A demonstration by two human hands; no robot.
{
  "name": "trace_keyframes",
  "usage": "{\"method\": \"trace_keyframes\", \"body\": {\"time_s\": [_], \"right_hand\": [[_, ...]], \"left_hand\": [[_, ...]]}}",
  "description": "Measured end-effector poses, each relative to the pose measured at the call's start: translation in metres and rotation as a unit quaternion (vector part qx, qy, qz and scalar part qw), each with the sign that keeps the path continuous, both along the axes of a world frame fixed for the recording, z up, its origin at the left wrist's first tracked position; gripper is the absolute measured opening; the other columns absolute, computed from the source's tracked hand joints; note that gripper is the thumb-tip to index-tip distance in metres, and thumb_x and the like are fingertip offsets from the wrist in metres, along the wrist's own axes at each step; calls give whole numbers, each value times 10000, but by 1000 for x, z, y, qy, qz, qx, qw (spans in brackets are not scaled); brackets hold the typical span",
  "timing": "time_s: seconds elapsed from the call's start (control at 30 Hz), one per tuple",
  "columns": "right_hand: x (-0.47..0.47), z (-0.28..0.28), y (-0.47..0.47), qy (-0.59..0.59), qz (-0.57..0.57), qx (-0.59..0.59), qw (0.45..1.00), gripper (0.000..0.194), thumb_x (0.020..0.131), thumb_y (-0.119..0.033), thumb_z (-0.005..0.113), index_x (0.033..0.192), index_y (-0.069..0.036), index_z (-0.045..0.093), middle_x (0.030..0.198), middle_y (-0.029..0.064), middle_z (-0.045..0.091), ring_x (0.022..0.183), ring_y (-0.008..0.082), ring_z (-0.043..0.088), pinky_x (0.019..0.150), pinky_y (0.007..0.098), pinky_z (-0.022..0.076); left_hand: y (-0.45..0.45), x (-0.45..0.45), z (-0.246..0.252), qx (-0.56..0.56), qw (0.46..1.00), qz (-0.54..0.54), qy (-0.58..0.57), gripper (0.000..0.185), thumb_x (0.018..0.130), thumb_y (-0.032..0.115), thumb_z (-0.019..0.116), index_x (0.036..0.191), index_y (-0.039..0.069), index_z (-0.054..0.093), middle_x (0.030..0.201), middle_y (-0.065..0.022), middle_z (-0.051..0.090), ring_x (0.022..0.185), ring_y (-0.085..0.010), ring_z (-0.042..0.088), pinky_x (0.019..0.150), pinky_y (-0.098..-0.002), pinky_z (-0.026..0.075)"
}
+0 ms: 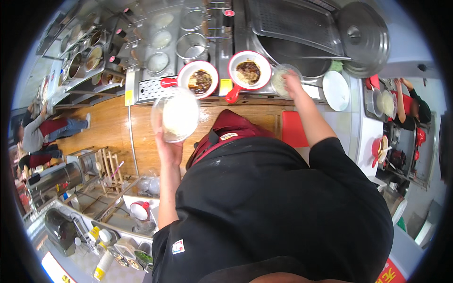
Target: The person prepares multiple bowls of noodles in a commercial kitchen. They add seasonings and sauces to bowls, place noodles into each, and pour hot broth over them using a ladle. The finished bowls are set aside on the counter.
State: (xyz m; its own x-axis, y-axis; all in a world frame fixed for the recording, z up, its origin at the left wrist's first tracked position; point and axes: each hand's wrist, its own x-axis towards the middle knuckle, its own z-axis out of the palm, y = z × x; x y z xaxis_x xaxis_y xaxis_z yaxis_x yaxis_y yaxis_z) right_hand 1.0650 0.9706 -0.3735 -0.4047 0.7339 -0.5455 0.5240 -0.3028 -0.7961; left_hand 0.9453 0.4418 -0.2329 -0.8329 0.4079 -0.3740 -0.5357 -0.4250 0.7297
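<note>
My left hand holds up a clear plastic bowl with pale food inside, too brightly lit to name. The bowl hangs over the floor, in front of the counter edge. At the counter, my right hand grips the right rim of another clear bowl, which contains pale strands like noodles. Two white pans with red rims and handles, a left pan and a right pan, stand between the hands. Dark brown sauce and a tan paste lie in both.
Behind the pans is a noodle cooker with round wells and wire baskets. A large pot, a perforated tray and a round metal lid are at the right. A white plate sits nearby. Other people work at both sides.
</note>
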Motion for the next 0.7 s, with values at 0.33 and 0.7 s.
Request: {"method": "trace_keyframes", "body": {"time_s": [0.33, 0.7], "right_hand": [[-64, 212, -198, 234, 382, 240, 861, 426, 901, -107, 721, 1309, -35, 621, 1138, 130, 696, 1127, 240, 685, 935, 371, 557], [-188, 202, -460, -8, 759, 72, 648, 800, 990, -562, 602, 1534, -6, 416, 1481, 241, 507, 1400, 371, 482, 1168, 442, 373]], "left_hand": [[-13, -35, 3, -64, 991, -68, 93, 728, 995, 295, 567, 1645, 147, 275, 1628, -143, 366, 1482, -298, 408, 1176, -454, 415], [-122, -70, 15, -111, 994, -13, -2, 491, 1019, 279, 561, 1443, 33, 567, 1178, -101, 691, 1033, -147, 664, 791, -277, 530]]}}
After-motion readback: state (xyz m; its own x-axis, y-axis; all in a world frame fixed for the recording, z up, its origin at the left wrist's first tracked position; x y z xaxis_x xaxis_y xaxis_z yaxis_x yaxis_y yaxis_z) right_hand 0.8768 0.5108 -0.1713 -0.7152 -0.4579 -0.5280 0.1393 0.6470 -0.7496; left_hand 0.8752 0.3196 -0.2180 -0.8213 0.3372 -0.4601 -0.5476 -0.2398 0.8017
